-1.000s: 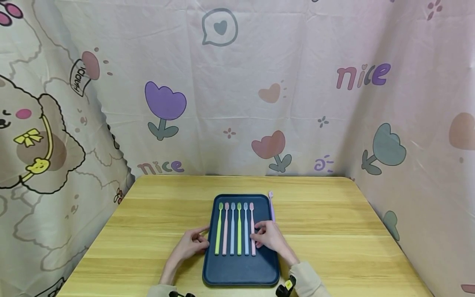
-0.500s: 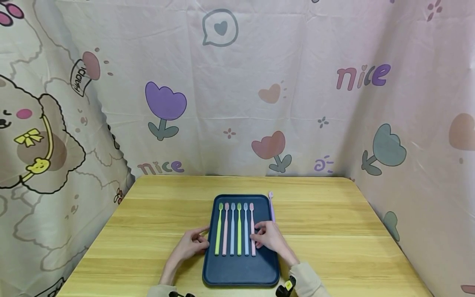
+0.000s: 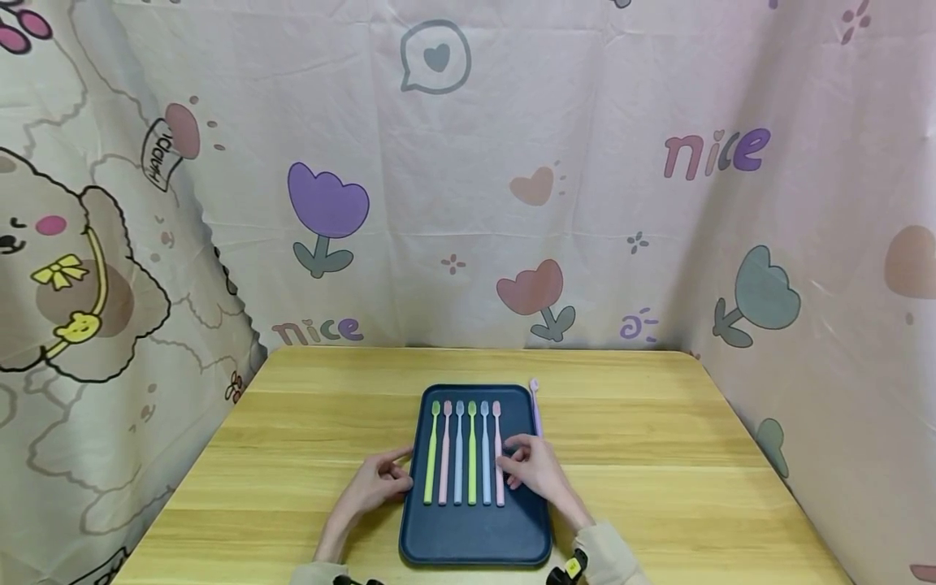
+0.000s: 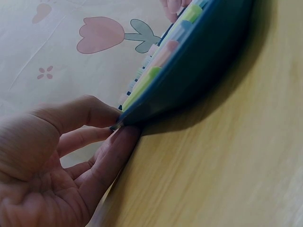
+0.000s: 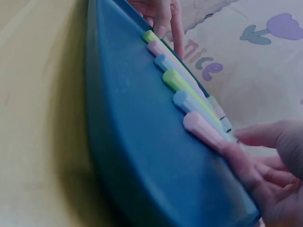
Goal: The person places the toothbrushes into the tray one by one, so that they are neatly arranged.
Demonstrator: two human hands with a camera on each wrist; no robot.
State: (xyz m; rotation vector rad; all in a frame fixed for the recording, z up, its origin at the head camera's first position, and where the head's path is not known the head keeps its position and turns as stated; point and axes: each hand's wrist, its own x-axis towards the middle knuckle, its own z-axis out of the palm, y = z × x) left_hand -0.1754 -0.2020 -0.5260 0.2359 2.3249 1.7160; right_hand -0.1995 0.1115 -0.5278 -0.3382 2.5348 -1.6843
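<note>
On the dark blue tray (image 3: 475, 540) several toothbrushes lie side by side, heads toward the back. They run from a green toothbrush (image 3: 430, 463) at the left to a pink toothbrush (image 3: 499, 459) at the right. My left hand (image 3: 374, 485) pinches the tray's left rim between thumb and fingers, as the left wrist view shows. My right hand (image 3: 537, 470) is over the tray's right side, thumb tip (image 5: 229, 150) right at the pink toothbrush, index finger apart from the thumb. Part of that brush is hidden behind the thumb in the right wrist view.
Outside the tray's right edge lies a purple toothbrush (image 3: 537, 406), its lower end hidden by my right hand. The wooden table (image 3: 643, 406) carries the tray. Printed cloth (image 3: 439, 162) hangs behind and along both sides.
My right hand has shifted slightly right, its thumb drawing back from across the pink toothbrush. The toothbrushes, the tray and my left hand keep their places.
</note>
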